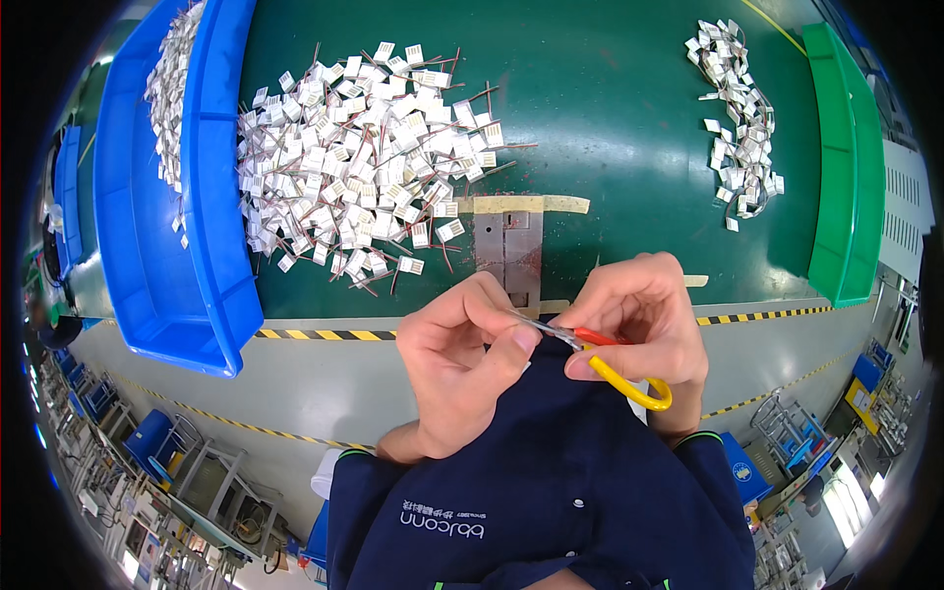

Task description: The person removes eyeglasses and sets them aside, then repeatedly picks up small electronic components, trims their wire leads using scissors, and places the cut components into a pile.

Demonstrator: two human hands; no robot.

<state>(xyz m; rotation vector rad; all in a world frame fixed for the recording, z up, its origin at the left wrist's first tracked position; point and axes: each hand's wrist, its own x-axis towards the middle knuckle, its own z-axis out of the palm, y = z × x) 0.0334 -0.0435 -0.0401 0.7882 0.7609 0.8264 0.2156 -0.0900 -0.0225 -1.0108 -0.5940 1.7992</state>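
In front of my chest, my right hand (639, 329) is closed around a pair of scissors with a yellow loop handle (629, 383) and a red part between the fingers. Their silver blades (553, 328) point left toward my left hand (467, 364). Thumb and index finger of that hand are pinched together at the blade tips; whatever they hold is mostly hidden. Beyond my left hand, a wide heap of white flat connectors (359, 162) with short red and dark wires lies on the green table (600, 108).
A blue bin (221, 197) stands at the left, with more white connectors (175, 98) behind its wall. A smaller connector pile (739, 138) lies at the right beside a green bin (844, 167). A metal plate (508, 256) with tape is fixed near the table's front edge.
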